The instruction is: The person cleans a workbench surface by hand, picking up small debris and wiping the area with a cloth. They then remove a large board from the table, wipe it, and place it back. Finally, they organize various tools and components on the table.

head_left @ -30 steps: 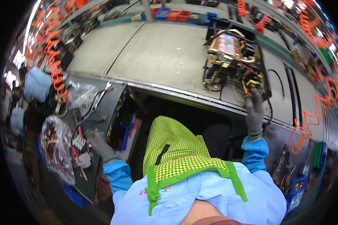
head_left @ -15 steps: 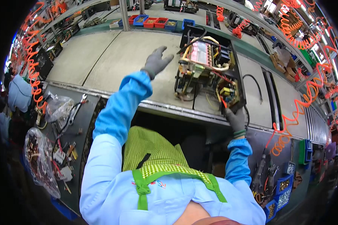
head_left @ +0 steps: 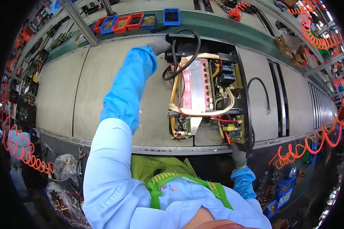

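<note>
An uncovered electrical machine (head_left: pixel 197 87) lies on the grey work surface, its black frame bare and its boards, heat sink and wiring exposed. My left hand (head_left: pixel 160 45), in a grey glove, is closed at the far left corner of its black frame; some fingertips are hidden there. At the near right corner, my gloved right hand (head_left: pixel 239 155) grips the frame, with its fingers partly hidden. A thick black cable (head_left: pixel 198 53) loops over the machine's far end. Pale sleeved wires (head_left: pixel 210 113) cross its near part.
Small red and blue bins (head_left: pixel 133 21) of parts line the far green ledge. A loose black cable (head_left: pixel 265 91) lies right of the machine. Orange coiled hoses (head_left: pixel 313 145) hang at the right. Plastic bags (head_left: pixel 67 168) lie at the lower left, beside a metal upright (head_left: pixel 78 21) farther off.
My left hand has moved from open in the air to the machine's far left corner. The machine has turned squarer to the bench edge; my right hand has stayed at its near right corner.
</note>
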A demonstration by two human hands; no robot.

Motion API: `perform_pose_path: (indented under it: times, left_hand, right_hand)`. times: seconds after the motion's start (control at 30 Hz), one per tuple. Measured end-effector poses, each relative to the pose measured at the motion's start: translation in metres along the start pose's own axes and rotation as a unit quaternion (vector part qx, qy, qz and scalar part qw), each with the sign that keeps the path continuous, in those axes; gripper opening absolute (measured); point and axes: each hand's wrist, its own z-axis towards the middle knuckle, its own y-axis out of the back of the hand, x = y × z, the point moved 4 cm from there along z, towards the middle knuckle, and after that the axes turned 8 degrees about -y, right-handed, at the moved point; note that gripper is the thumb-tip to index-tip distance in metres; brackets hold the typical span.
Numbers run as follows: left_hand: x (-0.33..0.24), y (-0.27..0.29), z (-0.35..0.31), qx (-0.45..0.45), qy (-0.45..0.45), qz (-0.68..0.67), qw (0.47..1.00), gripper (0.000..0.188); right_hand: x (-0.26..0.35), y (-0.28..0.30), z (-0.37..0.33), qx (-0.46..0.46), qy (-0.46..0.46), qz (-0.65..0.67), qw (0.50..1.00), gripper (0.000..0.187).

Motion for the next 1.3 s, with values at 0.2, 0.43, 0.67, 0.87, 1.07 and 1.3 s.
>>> perform_pose_path:
  times: [0.2,0.43,0.67,0.87,1.07,1.3]
  left_hand:
    - [0.010,0.019,-0.023,0.003,0.057,-0.055,0.997,0.025]
    - [0.110,0.174,-0.119,-0.021,0.147,-0.011,0.989,0.025]
    - [0.206,0.306,-0.187,0.003,0.186,0.168,0.968,0.031]
    - [0.065,0.388,-0.214,-0.143,-0.010,0.330,0.933,0.061]
    - [-0.036,0.266,-0.389,0.065,0.063,0.202,0.975,0.076]
    - [0.020,0.219,-0.353,-0.076,0.210,0.303,0.927,0.045]
  right_hand:
    - [-0.024,-0.005,-0.011,0.030,0.014,-0.138,0.990,0.032]
    - [0.037,-0.167,-0.046,0.227,-0.140,-0.009,0.964,0.043]
    - [0.125,-0.354,-0.086,0.352,0.149,-0.179,0.906,0.089]
    - [0.218,-0.480,-0.118,0.653,0.206,-0.201,0.701,0.070]
    - [0.343,-0.462,0.034,0.365,0.377,-0.224,0.822,0.043]
    - [0.367,-0.503,0.204,0.279,0.001,-0.087,0.956,0.063]
